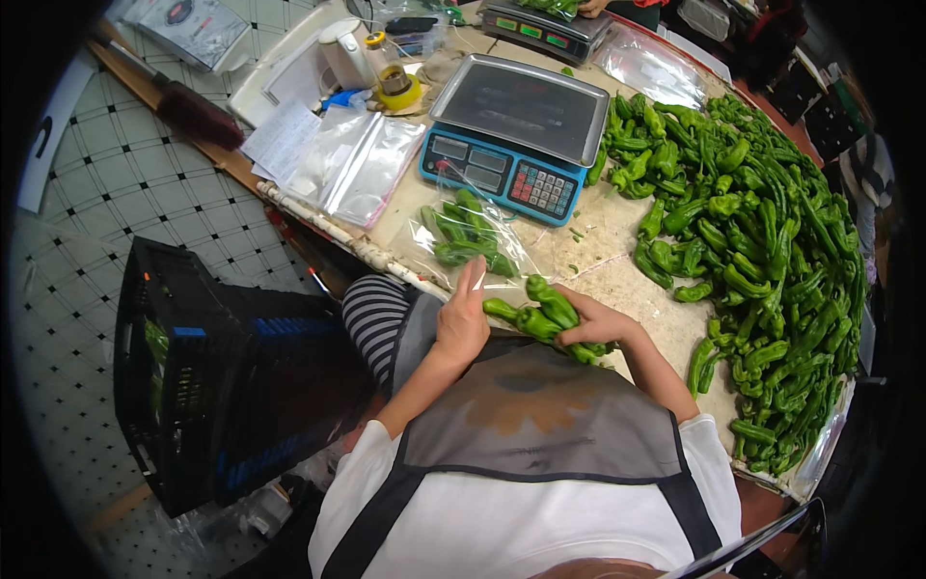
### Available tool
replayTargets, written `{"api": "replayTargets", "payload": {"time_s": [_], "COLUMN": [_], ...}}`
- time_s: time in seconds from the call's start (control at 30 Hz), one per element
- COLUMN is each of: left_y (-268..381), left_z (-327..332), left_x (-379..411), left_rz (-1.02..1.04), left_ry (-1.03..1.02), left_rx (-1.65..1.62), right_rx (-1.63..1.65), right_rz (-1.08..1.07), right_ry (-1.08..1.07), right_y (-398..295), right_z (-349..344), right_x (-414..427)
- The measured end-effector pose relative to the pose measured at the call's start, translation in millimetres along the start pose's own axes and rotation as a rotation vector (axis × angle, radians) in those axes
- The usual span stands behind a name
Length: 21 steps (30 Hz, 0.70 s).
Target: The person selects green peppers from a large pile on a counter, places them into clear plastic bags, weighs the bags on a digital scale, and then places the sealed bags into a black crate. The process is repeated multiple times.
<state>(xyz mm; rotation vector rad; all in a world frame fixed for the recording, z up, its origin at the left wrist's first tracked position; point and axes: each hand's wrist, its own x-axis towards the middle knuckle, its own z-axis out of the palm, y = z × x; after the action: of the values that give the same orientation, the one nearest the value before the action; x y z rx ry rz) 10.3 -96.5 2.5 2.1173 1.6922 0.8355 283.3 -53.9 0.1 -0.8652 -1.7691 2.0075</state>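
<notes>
My right hand (595,318) grips several green peppers (550,307) just above my apron, at the table's near edge. My left hand (463,318) is raised beside them, fingers upright at the lower edge of a clear plastic bag (427,250); whether it pinches the film cannot be told. Several green peppers (466,224) lie inside that bag. Directly behind the bag stands a blue digital scale (517,137) with a bare metal-rimmed pan. A large heap of loose green peppers (752,239) covers the right side of the table.
A stack of clear bags (362,170) and handwritten paper (283,137) lie left of the scale. Behind them are a white electric kettle (347,54), a glass jar (394,78) and yellow tape (405,94). Black crates (239,362) stand at left. A second scale (546,32) stands behind, near another person's hand (593,7).
</notes>
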Motion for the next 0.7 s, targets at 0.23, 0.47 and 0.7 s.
{"api": "replayTargets", "payload": {"time_s": [0.23,0.47,0.7], "left_y": [10,27,26], "left_z": [-33,-13,-22], "left_x": [37,52,56], "left_rz": [0.028,0.085,0.079], "left_ry": [0.01,-0.006,0.052], "left_rx": [-0.129,-0.047,0.146], "right_rx": [-0.604,-0.863,-1.114], "right_rz": [-0.154,-0.114,-0.122], "right_ry": [0.464,0.403,0.516], "right_y": [8,-13,-16], "right_z": [2,18,12], "right_x": [49,42,90]}}
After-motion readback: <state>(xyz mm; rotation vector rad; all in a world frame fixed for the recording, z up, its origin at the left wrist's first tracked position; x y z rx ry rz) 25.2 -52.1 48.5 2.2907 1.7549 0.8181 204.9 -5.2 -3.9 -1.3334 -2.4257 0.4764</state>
